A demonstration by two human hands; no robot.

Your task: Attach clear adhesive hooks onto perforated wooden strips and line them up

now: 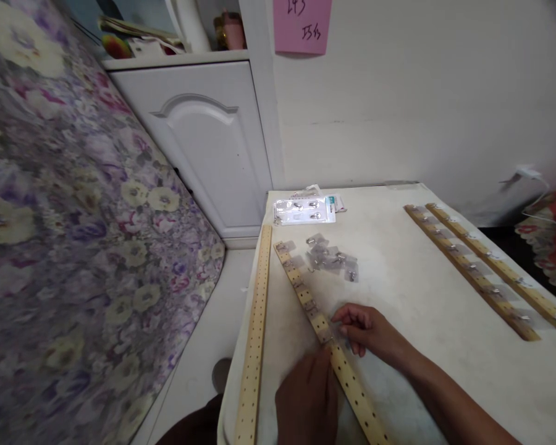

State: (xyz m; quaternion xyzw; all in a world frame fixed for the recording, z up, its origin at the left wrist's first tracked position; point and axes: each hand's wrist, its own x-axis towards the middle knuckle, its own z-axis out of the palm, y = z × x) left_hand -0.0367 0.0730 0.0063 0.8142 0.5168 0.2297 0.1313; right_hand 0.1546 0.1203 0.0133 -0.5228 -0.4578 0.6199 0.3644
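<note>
A long yellow strip with rows of holes (349, 374) lies slanted on the table, several clear square pads with metal hooks (310, 307) sitting along its far half. My left hand (308, 395) is closed at the strip's near left side, its fingertips by the nearest hook pad; what they grip is hidden. Just across the strip, my right hand (364, 327) has loosely curled fingers held apart, close to that same pad, with nothing visible in them. Beyond my hands, loose clear hook pads (331, 258) lie in a pile.
Another perforated strip (257, 334), without hooks, runs along the table's left edge. Two strips with hooks (472, 272) lie at the right. Clear hook packaging (303, 210) rests at the back. A floral curtain (134, 247) hangs left, beside a white cabinet (204, 154).
</note>
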